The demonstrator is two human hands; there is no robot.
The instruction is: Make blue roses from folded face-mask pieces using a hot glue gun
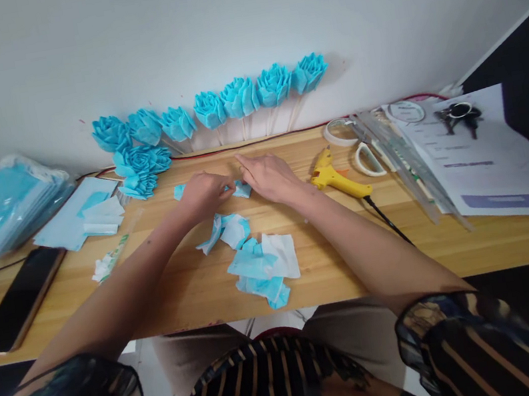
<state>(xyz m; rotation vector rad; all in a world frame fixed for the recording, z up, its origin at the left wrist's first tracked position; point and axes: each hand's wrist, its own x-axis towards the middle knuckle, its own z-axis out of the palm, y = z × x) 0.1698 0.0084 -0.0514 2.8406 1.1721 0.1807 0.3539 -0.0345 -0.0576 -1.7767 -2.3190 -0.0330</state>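
My left hand (pixel 205 192) is closed above the table, its fingertips pinched at the left edge of a small blue fabric petal (pixel 242 190). My right hand (pixel 267 174) grips the same petal from the other side, with the index finger stretched out to the upper left. Another bit of blue fabric (pixel 179 191) shows just left of my left hand, mostly covered by it. Nearer to me lie loose, crumpled blue and white petals (pixel 235 231) and a stack of flatter cut pieces (pixel 280 256).
Several blue fabric flowers (pixel 238 97) on sticks lean against the wall. To the right are a yellow glue gun (pixel 334 176), tape roll (pixel 340 133), scissors (pixel 368 159), papers (pixel 480 155) and keys (pixel 460 112). Left: a phone (pixel 20 299), packaged blue sheets (pixel 7 207) and cut sheets (pixel 63 221).
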